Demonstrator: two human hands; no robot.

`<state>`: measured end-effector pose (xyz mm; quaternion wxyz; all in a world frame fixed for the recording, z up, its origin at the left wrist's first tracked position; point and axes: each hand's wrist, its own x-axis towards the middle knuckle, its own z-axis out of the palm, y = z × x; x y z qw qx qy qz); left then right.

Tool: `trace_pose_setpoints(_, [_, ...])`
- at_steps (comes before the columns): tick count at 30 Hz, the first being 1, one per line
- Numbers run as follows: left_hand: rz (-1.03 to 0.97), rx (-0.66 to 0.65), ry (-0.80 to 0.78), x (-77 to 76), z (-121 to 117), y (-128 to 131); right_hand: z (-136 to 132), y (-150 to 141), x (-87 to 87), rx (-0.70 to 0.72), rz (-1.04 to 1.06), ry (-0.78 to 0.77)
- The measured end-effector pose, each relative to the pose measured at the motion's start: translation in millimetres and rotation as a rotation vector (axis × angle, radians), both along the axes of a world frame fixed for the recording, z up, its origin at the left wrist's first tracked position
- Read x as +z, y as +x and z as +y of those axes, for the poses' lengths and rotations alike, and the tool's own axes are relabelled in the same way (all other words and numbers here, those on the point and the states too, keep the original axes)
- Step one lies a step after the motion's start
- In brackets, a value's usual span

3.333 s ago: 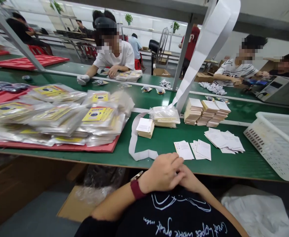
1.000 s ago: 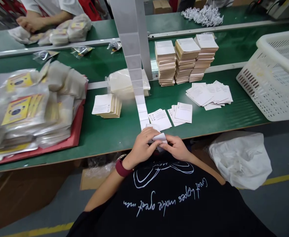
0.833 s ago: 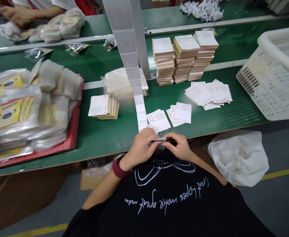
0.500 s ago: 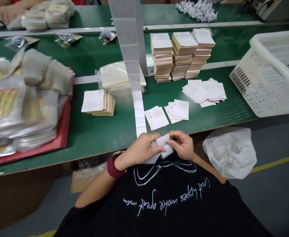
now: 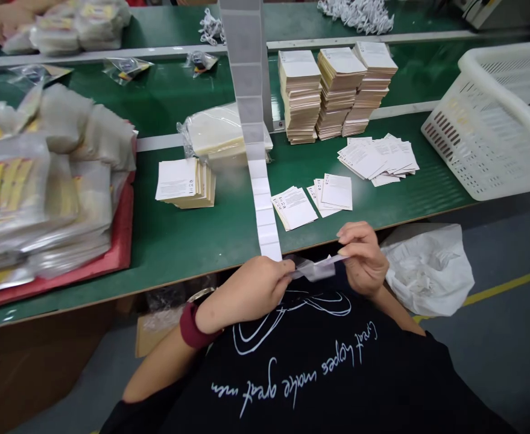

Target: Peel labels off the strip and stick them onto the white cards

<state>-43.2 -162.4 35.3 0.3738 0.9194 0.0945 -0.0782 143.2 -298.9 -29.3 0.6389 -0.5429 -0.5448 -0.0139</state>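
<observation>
Plastic packs [image 5: 61,187] pile on a red tray [image 5: 120,241] at far left. The label strip [image 5: 259,181] hangs down to the left hand [image 5: 246,288], now closed on one end of a thin translucent piece [image 5: 316,269]. Earlier the hands nearly touched; now they stand apart, the right hand [image 5: 362,259] raised, pinching the other end. Card stacks [image 5: 337,90] stand beyond, loose cards [image 5: 294,208] nearer, then a white basket [image 5: 486,126] and plastic bag [image 5: 430,271] at right.
</observation>
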Motion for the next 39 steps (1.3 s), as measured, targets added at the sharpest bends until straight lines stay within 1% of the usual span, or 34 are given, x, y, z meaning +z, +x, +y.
trace_pose_setpoints(2, [-0.016,-0.143,0.105,12.3,2.6,-3.7,6.0,7.3,-1.3,-0.067,0.086,0.058])
trace_pose_setpoints(3, [-0.036,-0.208,0.139,16.8,4.9,-3.5,10.9,11.8,-2.0,-0.099,0.124,0.052])
trace_pose_setpoints(5, [-0.089,-0.287,0.183,19.0,12.8,2.1,23.1,20.4,-3.1,-0.167,0.17,-0.038])
trace_pose_setpoints(6, [-0.123,-0.295,0.206,16.2,18.5,7.3,29.7,23.9,-3.6,-0.195,0.169,-0.109])
trace_pose_setpoints(8, [-0.202,-0.273,0.266,3.5,32.4,20.1,42.3,28.3,-4.3,-0.232,0.117,-0.246])
trace_pose_setpoints(10, [-0.283,-0.238,0.306,-13.9,47.4,32.2,52.1,29.6,-5.4,-0.266,0.023,-0.328])
trace_pose_setpoints(11, [-0.318,-0.227,0.297,-22.2,54.1,36.7,55.6,29.7,-6.2,-0.285,-0.025,-0.355])
trace_pose_setpoints(13, [-0.363,-0.223,0.229,-35.5,64.2,41.2,60.2,29.3,-8.7,-0.309,-0.101,-0.414])
trace_pose_setpoints(15, [-0.372,-0.223,0.16,-43.1,69.3,40.5,62.6,28.6,-12.2,-0.292,-0.144,-0.481])
trace_pose_setpoints(17, [-0.357,-0.216,0.145,-46.2,70.3,37.1,64.5,27.4,-15.8,-0.268,-0.106,-0.526])
trace_pose_setpoints(22, [-0.367,-0.17,0.119,-48.4,72.3,30.9,72.1,24.8,-18.9,-0.301,0.273,-0.554])
trace_pose_setpoints(25, [-0.399,-0.019,0.132,-53.9,80.3,33.7,79.6,28.8,-15.8,-0.278,0.409,-0.548])
trace_pose_setpoints(27, [-0.376,0.075,0.168,-59.5,86.7,38.9,85.3,33.0,-13.2,-0.202,0.485,-0.535])
trace_pose_setpoints(28, [-0.347,0.097,0.18,-62.4,89.7,42.1,87.8,34.6,-12.1,-0.151,0.52,-0.533])
trace_pose_setpoints(31, [-0.257,0.093,0.191,-70.1,96.5,51.5,90.9,34.0,-10.4,-0.029,0.639,-0.519])
trace_pose_setpoints(34, [-0.244,0.065,0.226,-76.0,98.8,54.4,83.0,24.8,-10.9,0.008,0.741,-0.492])
trace_pose_setpoints(37, [-0.282,0.01,0.245,-76.3,94.9,47.0,66.2,14.7,-12.5,-0.037,0.712,-0.524])
trace_pose_setpoints(39, [-0.324,0.005,0.233,-70.2,88.3,36.5,55.1,11.1,-12.8,-0.133,0.64,-0.549])
